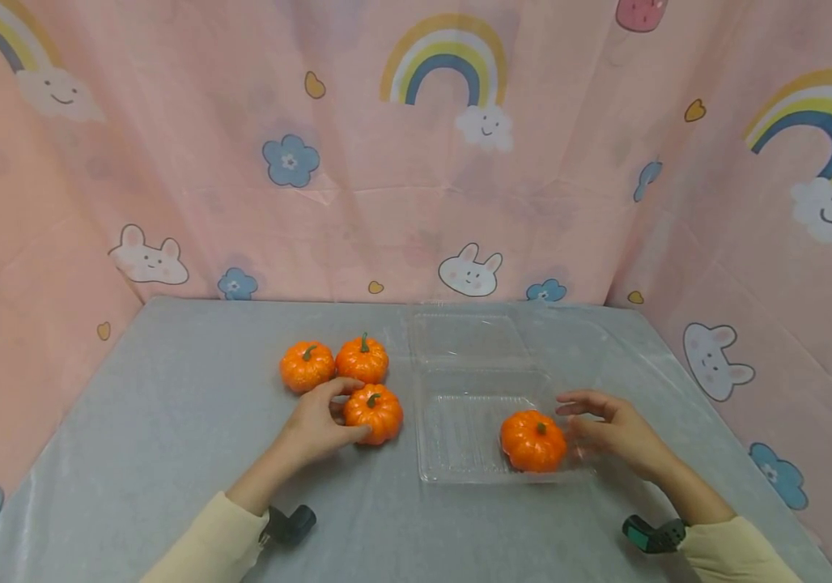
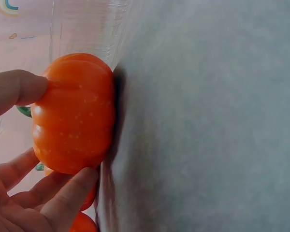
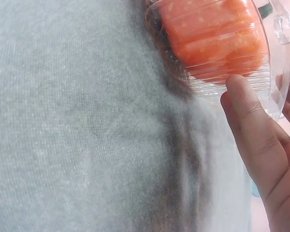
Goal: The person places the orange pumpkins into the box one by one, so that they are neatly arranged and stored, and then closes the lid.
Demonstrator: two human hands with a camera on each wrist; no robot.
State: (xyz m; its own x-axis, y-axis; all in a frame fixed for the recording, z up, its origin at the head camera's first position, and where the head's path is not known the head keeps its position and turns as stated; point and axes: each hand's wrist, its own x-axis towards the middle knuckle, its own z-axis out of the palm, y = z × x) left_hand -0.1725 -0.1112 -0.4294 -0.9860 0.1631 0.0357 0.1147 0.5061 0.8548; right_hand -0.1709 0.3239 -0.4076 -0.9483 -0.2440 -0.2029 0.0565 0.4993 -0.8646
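My left hand (image 1: 321, 427) holds a small orange pumpkin (image 1: 373, 414) between thumb and fingers; in the left wrist view the pumpkin (image 2: 75, 113) sits low against the grey cloth. Two more pumpkins, one at the left (image 1: 307, 367) and one with an upright green stem (image 1: 362, 361), stand just behind it. A clear plastic clamshell box (image 1: 460, 437) lies with its lid (image 1: 467, 338) folded back. Inside, near its right end, rests another pumpkin (image 1: 532, 442). At the box's right wall is my right hand (image 1: 616, 429), its fairly straight fingers touching the outside of the ribbed plastic (image 3: 208, 87).
Grey cloth (image 1: 139, 421) covers the table. A pink curtain (image 1: 358, 235) printed with rainbows and rabbits encloses the back and both sides. Dark devices are strapped to the left wrist (image 1: 290, 525) and the right wrist (image 1: 653, 534).
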